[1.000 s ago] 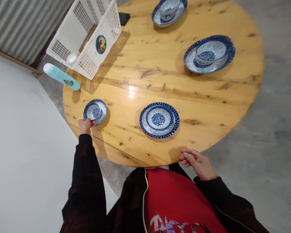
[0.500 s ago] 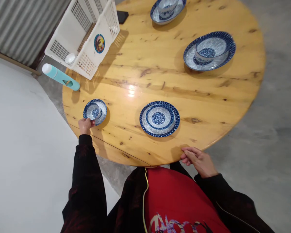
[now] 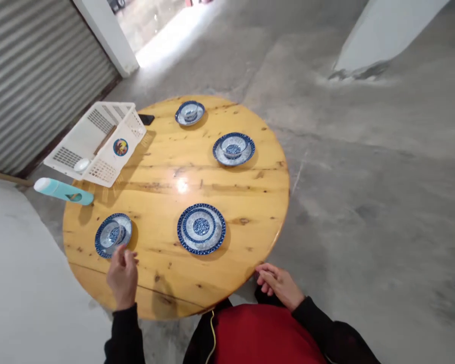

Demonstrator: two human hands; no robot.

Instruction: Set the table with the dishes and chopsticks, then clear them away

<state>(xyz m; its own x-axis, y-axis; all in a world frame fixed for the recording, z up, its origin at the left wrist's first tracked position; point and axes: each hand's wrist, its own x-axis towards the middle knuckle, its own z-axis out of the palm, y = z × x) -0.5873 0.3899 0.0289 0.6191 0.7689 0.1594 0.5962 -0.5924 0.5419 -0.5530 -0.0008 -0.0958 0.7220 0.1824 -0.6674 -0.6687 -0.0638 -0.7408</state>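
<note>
My left hand (image 3: 123,278) hovers at the near rim of the left blue-and-white plate (image 3: 127,223), fingers loosely bent and apart, holding nothing that I can see. On that plate sits a patterned bowl (image 3: 111,234); the hand covers part of the plate's front rim. Over by the table's front right edge is my right hand (image 3: 279,284), empty, with fingers half curled and slightly apart. Between the hands, farther in, a small patterned plate (image 3: 201,226) lies stacked on a larger plate (image 3: 182,242).
The round wooden table (image 3: 163,202) also bears two plates with bowls, one at right (image 3: 233,159) and one at back (image 3: 182,121). A white basket (image 3: 109,162) holds a white spoon (image 3: 82,165) and wooden sticks. Nearby are a turquoise bottle (image 3: 62,192) and a black phone (image 3: 146,120).
My left hand has come off the left plate and bowl and drawn back toward me. My right hand stays near the edge. The view has tilted up, showing more floor.
</note>
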